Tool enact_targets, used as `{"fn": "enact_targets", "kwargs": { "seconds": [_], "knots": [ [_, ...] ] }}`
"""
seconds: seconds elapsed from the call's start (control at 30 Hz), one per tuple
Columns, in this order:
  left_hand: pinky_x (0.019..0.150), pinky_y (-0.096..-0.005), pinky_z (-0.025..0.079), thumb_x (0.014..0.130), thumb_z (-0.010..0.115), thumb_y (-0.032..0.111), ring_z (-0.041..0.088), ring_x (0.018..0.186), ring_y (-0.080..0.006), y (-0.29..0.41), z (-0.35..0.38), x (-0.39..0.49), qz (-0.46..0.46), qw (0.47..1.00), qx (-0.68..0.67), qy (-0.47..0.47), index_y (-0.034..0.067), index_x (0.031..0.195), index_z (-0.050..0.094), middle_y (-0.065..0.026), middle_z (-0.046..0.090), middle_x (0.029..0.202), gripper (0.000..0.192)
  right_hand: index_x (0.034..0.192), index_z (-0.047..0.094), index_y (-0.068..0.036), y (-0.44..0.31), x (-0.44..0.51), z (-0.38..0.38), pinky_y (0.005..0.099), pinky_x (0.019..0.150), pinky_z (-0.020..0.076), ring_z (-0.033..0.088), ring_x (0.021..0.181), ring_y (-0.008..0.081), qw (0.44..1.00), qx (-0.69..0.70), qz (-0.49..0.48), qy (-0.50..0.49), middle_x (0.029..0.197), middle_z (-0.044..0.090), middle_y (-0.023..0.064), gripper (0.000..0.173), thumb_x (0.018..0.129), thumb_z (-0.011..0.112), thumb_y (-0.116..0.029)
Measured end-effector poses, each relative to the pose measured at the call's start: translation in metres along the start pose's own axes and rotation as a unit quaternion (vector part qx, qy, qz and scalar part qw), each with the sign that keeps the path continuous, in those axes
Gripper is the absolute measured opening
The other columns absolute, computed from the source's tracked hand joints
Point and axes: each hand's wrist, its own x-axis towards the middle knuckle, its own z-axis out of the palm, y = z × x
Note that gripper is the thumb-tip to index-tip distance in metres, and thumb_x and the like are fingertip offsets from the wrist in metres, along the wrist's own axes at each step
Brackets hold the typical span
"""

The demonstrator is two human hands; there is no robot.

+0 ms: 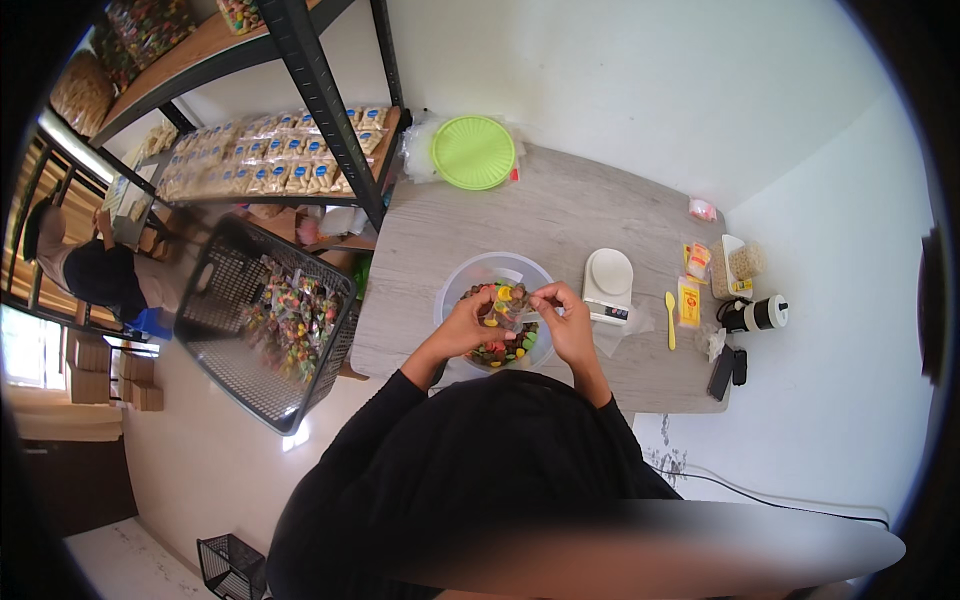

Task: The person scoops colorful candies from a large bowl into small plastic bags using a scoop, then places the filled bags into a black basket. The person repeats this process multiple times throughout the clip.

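Note:
Over a round translucent plastic tub (450, 279), my two hands hold a small clear plastic bag (513, 306) with brown and yellow pieces in it. My left hand (466, 327) grips the bag's left side. At its upper right edge, my right hand (567, 318) pinches the plastic between thumb and fingers. Loose multicoloured pieces (517, 348), brown, green, yellow and red, lie in the tub below; they look like sweets. Just right of the tub stands a white digital kitchen scale (609, 279), with clear plastic bags (634, 324) beside it.
A yellow spoon (670, 321), packets (689, 303), a tumbler (756, 313) and a phone (721, 373) lie towards the table's right end. A green lid (473, 152) rests at the back. To the left are a crate (201, 330) of filled bags, a shelf rack (322, 105) and another person (105, 270).

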Motion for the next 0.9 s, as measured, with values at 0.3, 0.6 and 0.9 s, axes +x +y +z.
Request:
{"fn": "enact_targets", "kwargs": {
  "seconds": [0.3,0.6,0.9],
  "knots": [
    [0.097,-0.0305,0.047,0.081,0.08,0.002,0.059,0.111,-0.0128,0.01,-0.003,-0.004,0.008,0.999,0.036,0.029,0.0,0.125,0.063,-0.0034,0.065,0.12,0.047,0.098,0.069,0.0,0.001,-0.002,-0.002,0.0314,0.084,0.0496,0.065,0.089,0.0183,1.0,-0.018,-0.005,-0.014,0.093,0.07,0.0088,0.013,0.091,0.069,-0.01],
    [0.101,-0.0314,0.046,0.086,0.078,0.006,0.058,0.116,-0.0134,0.003,-0.001,-0.002,0.008,0.997,0.055,0.046,0.0,0.132,0.06,-0.0038,0.064,0.126,0.049,0.098,0.069,0.001,0.002,-0.001,-0.003,0.0318,0.084,0.0498,0.066,0.089,0.0188,0.999,-0.024,-0.009,-0.03,0.093,0.07,0.0096,0.014,0.09,0.07,-0.01],
    [0.101,-0.0317,0.046,0.086,0.077,0.005,0.058,0.115,-0.0127,0.005,0.0,-0.004,-0.004,0.999,0.007,0.034,-0.001,0.132,0.06,-0.0042,0.065,0.126,0.049,0.1,0.069,0.001,0.006,-0.001,-0.001,0.0345,0.087,0.0515,0.068,0.093,0.0247,0.998,-0.044,-0.016,-0.038,0.099,0.07,0.0138,0.015,0.089,0.071,-0.008]
  ]
}}
